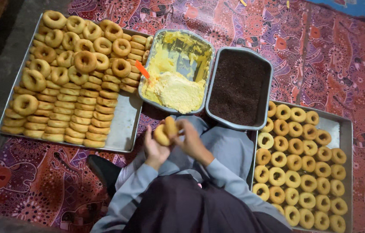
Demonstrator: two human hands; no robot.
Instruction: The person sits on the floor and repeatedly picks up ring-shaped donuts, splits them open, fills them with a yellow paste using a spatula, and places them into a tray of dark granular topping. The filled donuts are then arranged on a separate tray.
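Down on the floor, a person in a grey long-sleeved top is sitting on a patterned purple cloth [329, 56], and both hands are meeting just above the lap. The left hand [155, 149] is cupping a plain doughnut [161, 135] from below, its fingers curled around the ring in a narrow grip. The right hand [191, 140] is closing on a second doughnut piece [171, 126], pinching it between thumb and fingers so that it is leaning against the first one; the two pieces are touching. Just beyond the hands, a grey tub of yellow cream [173, 88] is lying with an orange spreader [142, 69] sticking out of its left side. Right beside it, touching along one edge, a second tub of dark sprinkles [239, 86] is sitting almost full. To the person's left, a large metal tray [124, 125] is carrying stacked doughnuts [68, 82], some lying flat on top and many standing in tight rows on edge, with a bare strip along its near right side. To the right, another metal tray [342, 125] is holding doughnuts [296, 172] laid flat in neat rows, hole upward. A dark foot is poking out near the left knee.
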